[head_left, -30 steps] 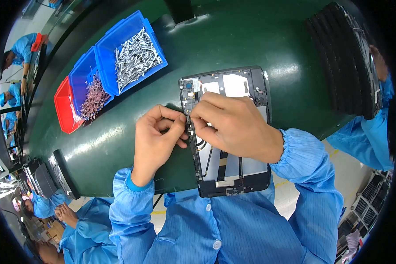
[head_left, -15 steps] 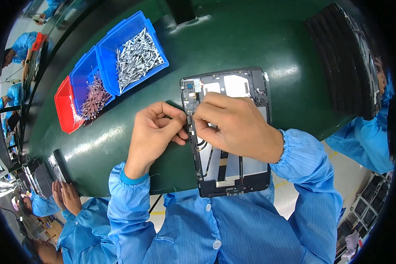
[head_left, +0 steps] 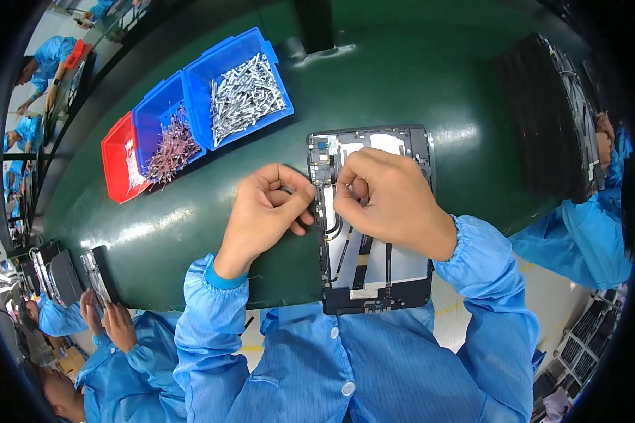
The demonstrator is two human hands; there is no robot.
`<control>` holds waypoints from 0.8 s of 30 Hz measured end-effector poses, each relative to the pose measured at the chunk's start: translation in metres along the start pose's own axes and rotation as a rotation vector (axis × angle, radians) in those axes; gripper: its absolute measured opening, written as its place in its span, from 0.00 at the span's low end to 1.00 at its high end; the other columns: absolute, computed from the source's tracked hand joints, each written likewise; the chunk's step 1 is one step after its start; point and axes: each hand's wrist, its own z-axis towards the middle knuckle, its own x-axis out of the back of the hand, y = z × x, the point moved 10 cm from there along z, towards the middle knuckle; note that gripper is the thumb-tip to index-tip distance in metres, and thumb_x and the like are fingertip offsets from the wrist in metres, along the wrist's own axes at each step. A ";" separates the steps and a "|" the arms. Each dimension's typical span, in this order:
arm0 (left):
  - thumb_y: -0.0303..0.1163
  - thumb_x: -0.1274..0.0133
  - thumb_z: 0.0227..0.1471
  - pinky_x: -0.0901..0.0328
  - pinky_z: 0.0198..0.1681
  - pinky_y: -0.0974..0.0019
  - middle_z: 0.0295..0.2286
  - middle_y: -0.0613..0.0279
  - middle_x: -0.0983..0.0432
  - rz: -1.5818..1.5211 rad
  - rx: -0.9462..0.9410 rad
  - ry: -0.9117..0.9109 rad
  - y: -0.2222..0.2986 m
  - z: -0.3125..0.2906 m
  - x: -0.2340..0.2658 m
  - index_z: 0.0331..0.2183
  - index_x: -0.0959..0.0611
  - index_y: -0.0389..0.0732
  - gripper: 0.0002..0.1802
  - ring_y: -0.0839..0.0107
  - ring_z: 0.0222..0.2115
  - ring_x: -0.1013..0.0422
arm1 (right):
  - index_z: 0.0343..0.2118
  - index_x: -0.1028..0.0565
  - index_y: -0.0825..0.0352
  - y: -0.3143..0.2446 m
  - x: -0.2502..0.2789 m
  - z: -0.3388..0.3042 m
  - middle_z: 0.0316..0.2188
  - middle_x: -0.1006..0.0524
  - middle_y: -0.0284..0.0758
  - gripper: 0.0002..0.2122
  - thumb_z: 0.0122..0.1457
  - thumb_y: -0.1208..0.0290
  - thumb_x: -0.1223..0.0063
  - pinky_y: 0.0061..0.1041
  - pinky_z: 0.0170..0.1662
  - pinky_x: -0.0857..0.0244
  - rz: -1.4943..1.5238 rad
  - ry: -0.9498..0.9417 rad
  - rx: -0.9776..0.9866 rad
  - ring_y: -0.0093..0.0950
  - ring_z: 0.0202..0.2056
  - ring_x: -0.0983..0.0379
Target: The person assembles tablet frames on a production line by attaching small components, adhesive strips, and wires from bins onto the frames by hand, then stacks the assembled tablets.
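An opened tablet (head_left: 415, 287) lies in front of me, its inner boards, flat cables and silvery panels exposed. At its upper left edge, the thumb and index finger of my left hand (head_left: 264, 215) are pressed together. Over the upper middle of the tablet, my right hand (head_left: 391, 204) is closed in a pinch and covers part of the inside. Whatever either pinch holds is too small or hidden to make out. A small gap separates the two sets of fingertips. Black curved cables (head_left: 334, 229) show just below the right fingers.
On the green table (head_left: 402, 84), at the far left, stand a blue bin (head_left: 286, 106) of silvery strips, a blue bin (head_left: 140, 113) of thin reddish wires and a red bin (head_left: 113, 176) of white pieces. Stacked black trays (head_left: 543, 120) are at right. A co-worker's hands (head_left: 113, 321) are at lower left.
My right hand's fingertips have moved a little to the right, away from my left fingertips. The whole view has shifted slightly; the left hand keeps its pinch by the tablet's edge.
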 end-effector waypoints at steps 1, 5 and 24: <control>0.24 0.42 0.55 0.30 0.20 0.75 0.28 0.60 0.23 -0.005 -0.005 0.003 0.002 0.000 -0.001 0.34 0.23 0.32 0.07 0.76 0.22 0.24 | 0.24 0.25 0.69 0.000 -0.001 0.000 0.17 0.31 0.35 0.04 0.45 0.78 0.40 0.27 0.20 0.38 -0.017 -0.003 -0.004 0.27 0.17 0.33; 0.23 0.42 0.53 0.33 0.17 0.76 0.28 0.61 0.24 0.024 0.019 -0.012 0.007 0.005 -0.005 0.35 0.25 0.34 0.08 0.77 0.21 0.24 | 0.23 0.25 0.69 -0.001 -0.001 0.001 0.17 0.31 0.35 0.04 0.43 0.78 0.40 0.28 0.20 0.39 -0.042 -0.006 0.006 0.27 0.17 0.34; 0.28 0.43 0.55 0.33 0.16 0.77 0.27 0.64 0.25 -0.091 -0.064 -0.165 0.009 0.005 -0.001 0.37 0.24 0.34 0.10 0.79 0.21 0.27 | 0.30 0.18 0.62 -0.078 -0.073 0.116 0.32 0.25 0.33 0.05 0.50 0.76 0.41 0.32 0.48 0.42 -0.730 -0.212 0.722 0.31 0.41 0.31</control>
